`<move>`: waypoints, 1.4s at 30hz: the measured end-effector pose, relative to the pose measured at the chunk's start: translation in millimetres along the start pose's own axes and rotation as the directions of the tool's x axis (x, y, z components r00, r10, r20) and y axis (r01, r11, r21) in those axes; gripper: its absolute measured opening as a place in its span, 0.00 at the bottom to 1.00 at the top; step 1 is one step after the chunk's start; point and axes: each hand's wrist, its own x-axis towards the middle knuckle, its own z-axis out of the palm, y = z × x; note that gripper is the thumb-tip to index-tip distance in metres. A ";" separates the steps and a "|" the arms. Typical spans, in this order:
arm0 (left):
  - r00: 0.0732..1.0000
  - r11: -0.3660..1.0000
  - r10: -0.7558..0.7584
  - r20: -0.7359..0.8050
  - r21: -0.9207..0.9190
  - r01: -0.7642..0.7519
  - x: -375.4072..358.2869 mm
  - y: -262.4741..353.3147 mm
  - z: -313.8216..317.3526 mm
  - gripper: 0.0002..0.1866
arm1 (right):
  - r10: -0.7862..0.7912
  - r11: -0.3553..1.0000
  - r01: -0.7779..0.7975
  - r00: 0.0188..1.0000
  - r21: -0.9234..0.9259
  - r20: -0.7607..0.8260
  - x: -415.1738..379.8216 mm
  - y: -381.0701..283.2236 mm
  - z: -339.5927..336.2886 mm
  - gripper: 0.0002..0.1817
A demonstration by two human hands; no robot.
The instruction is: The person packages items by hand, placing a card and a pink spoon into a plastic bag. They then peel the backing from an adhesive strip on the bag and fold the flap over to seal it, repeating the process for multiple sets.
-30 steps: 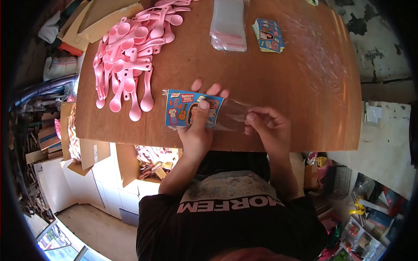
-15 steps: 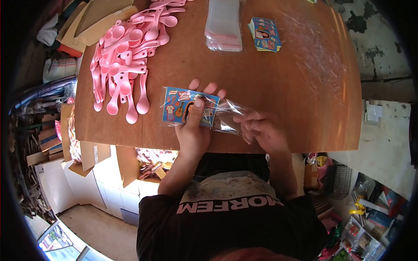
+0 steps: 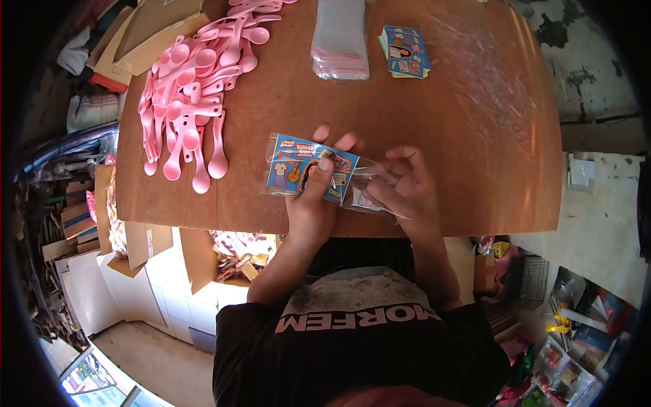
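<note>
A blue printed card [image 3: 287,167] lies inside a clear plastic bag [image 3: 361,178] above the table's near edge. My left hand [image 3: 314,203] grips card and bag together, thumb on top and fingers behind. At the bag's right end is my right hand [image 3: 407,190], its fingers bent and partly spread, touching the clear plastic; whether it pinches the film is hard to tell. Farther back sit a stack of clear bags [image 3: 341,41] and a stack of blue cards [image 3: 405,51]. Pink spoons [image 3: 183,91] are heaped on the left.
Loose clear film [image 3: 491,74] is scattered on the right of the brown table [image 3: 285,88]. Cardboard boxes [image 3: 159,34] stand at the back left. Below the near edge, an open box [image 3: 198,261] holds colourful packets.
My left hand has shifted slightly right with the bagged card. The fingers of my right hand have lifted and spread more at the bag's end.
</note>
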 end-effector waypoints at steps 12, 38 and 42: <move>0.996 0.992 0.045 0.073 -0.120 -0.036 -0.5 -5.5 -2.7 0.27 | 0.258 0.947 -0.253 0.966 -0.196 0.002 2.2 13.9 -1.1 0.11; 0.986 0.852 0.062 -0.152 -0.506 -0.131 -14.5 49.5 -59.0 0.23 | -0.200 0.454 0.631 0.760 -0.629 0.618 15.2 -15.1 55.2 0.12; 0.929 0.853 0.220 -0.298 -0.403 -0.331 -14.5 70.5 -68.6 0.24 | -0.124 0.527 0.535 0.817 -0.660 0.563 75.2 -19.6 65.7 0.09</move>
